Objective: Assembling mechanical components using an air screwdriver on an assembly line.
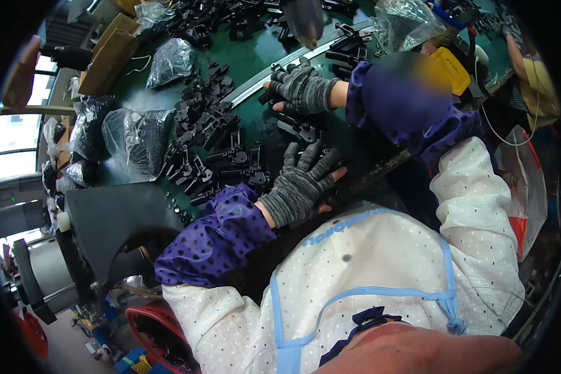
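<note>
Black part (302,129) lies on green table (249,57) between 2 gloved hands, long axis slanting upper left to lower right. Left hand (300,186): fingers spread, tips just below part, contact unclear. Right hand (302,87): just above part in view, fingers bent at dark piece (266,96); can't tell if gripping. Nearer hand: can't tell.

Green table (243,62) strewn with heaps of black parts (209,112), clear plastic bags (171,62), and a long metal strip (247,91).
</note>
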{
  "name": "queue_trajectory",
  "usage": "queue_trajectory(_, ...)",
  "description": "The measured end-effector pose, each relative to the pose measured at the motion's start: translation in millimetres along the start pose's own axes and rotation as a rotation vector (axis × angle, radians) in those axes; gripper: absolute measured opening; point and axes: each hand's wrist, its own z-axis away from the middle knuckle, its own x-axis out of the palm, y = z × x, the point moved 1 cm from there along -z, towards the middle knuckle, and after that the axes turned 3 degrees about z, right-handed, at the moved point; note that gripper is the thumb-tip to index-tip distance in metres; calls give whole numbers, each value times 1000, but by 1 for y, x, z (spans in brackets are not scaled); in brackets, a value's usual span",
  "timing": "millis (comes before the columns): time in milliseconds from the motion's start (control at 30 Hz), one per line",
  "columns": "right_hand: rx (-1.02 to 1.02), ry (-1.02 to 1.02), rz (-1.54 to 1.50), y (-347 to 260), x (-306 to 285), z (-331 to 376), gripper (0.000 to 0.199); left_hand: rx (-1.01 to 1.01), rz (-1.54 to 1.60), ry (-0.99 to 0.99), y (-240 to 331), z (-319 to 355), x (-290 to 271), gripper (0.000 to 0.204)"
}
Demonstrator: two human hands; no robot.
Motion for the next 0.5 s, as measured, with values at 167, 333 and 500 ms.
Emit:
queue_trajectory(167,9,206,-408,24,-9,-14,66,-101,-28,99,6,1,-10,68)
queue_trajectory(333,192,-276,-228,42,-45,17,60,-94,20,357,-52,4,-63,38)
queue_trajectory(500,317,-384,-192,29,-23,23,55,-177,-263,287,-90,-17,-25,44)
